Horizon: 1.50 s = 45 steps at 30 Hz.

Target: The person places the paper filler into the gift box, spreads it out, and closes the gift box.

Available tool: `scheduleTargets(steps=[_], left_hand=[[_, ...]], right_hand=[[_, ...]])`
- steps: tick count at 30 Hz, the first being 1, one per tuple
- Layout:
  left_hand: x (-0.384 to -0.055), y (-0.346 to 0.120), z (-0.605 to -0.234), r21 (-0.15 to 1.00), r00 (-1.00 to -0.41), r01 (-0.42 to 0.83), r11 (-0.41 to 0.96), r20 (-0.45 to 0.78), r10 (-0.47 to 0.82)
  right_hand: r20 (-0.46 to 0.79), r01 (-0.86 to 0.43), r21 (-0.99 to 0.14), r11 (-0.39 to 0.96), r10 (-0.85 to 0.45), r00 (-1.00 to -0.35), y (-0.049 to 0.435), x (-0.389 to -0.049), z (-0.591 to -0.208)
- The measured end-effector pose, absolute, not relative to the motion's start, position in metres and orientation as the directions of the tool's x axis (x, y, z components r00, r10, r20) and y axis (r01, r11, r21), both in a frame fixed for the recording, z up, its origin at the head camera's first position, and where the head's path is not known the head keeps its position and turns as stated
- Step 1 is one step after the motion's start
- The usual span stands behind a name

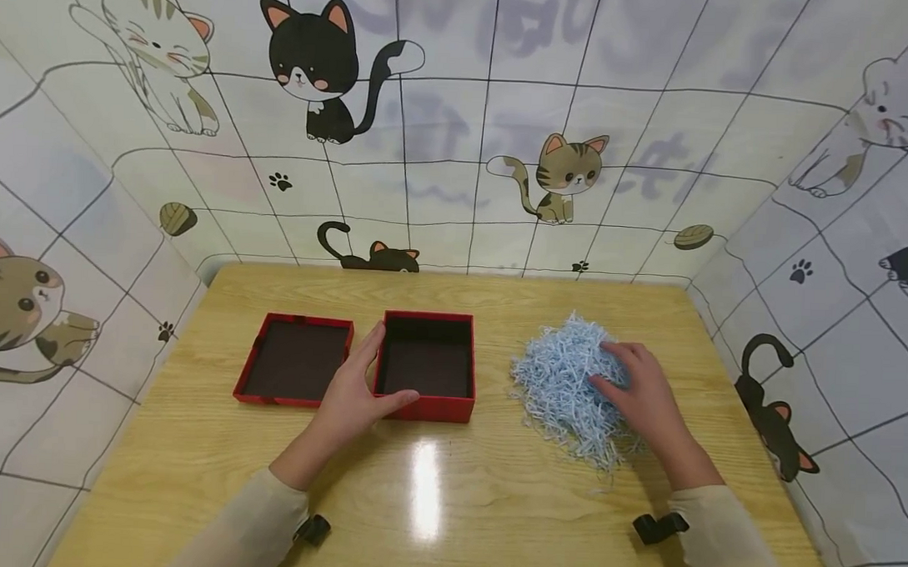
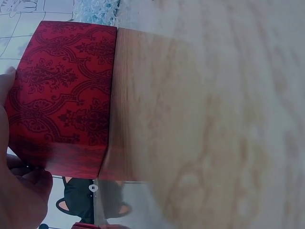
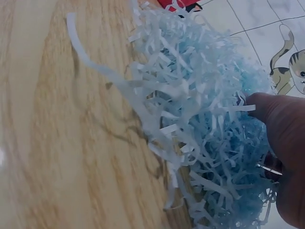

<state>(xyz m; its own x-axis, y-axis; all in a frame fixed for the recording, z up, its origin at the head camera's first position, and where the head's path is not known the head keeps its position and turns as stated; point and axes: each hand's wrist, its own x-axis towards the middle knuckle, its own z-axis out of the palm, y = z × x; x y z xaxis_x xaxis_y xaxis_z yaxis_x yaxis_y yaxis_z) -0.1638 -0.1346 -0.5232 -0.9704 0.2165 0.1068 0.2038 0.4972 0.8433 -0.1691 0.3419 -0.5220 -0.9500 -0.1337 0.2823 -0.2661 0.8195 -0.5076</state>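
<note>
An open red box [image 1: 423,409] with a dark inside stands near the middle of the table. My left hand [image 1: 354,393] holds it at the left front corner, with the thumb across the front rim and the fingers along the left wall. The box's patterned red side [image 2: 66,81] fills the left part of the left wrist view. To the right lies a loose heap of pale blue shredded paper [image 1: 563,379]. My right hand [image 1: 643,398] grips into the heap's right side; its thumb and fingers have strands [image 3: 224,143] between them, and some fingertips are hidden in the paper.
A red lid [image 1: 294,361] with a dark inside lies upturned left of the box, beside the left hand. The wooden table [image 1: 491,510] meets cat-patterned walls [image 1: 443,175] at the back and both sides. Loose strands lie at the heap's front edge.
</note>
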Motion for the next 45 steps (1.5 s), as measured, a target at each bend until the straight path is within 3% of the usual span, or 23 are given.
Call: scheduleTargets(steps=[5, 11, 15, 30, 33, 40, 45], left_hand=[[-0.162, -0.134, -0.523, 0.850, -0.972, 0.193, 0.489, 0.098, 0.213], [-0.162, -0.135, -0.526, 0.847, -0.972, 0.190, 0.497, 0.091, 0.217], [-0.163, -0.135, -0.526, 0.849, -0.973, 0.184, 0.495, 0.085, 0.215], [-0.164, -0.136, -0.524, 0.836, -0.968, 0.216, 0.505, 0.116, 0.221], [-0.164, -0.136, -0.524, 0.836, -0.968, 0.213, 0.506, 0.112, 0.222], [-0.164, -0.135, -0.523, 0.840, -0.968, 0.211, 0.499, 0.111, 0.223], [-0.164, -0.135, -0.524, 0.839, -0.969, 0.208, 0.502, 0.108, 0.222]], right_hand=[[0.176, -0.185, -0.522, 0.833, -0.107, -0.979, 0.344, -0.176, -0.529], [0.099, -0.098, -0.640, 0.762, -0.044, -0.994, 0.346, -0.177, -0.527], [0.113, -0.089, -0.691, 0.718, -0.014, -0.993, 0.348, -0.175, -0.516], [0.220, -0.133, -0.710, 0.692, 0.038, -0.975, 0.344, -0.172, -0.459], [0.206, -0.146, -0.705, 0.695, 0.004, -0.979, 0.343, -0.173, -0.456], [0.039, -0.213, -0.636, 0.742, -0.245, -0.969, 0.334, -0.171, -0.470], [0.038, -0.234, -0.552, 0.800, -0.257, -0.966, 0.313, -0.169, -0.487]])
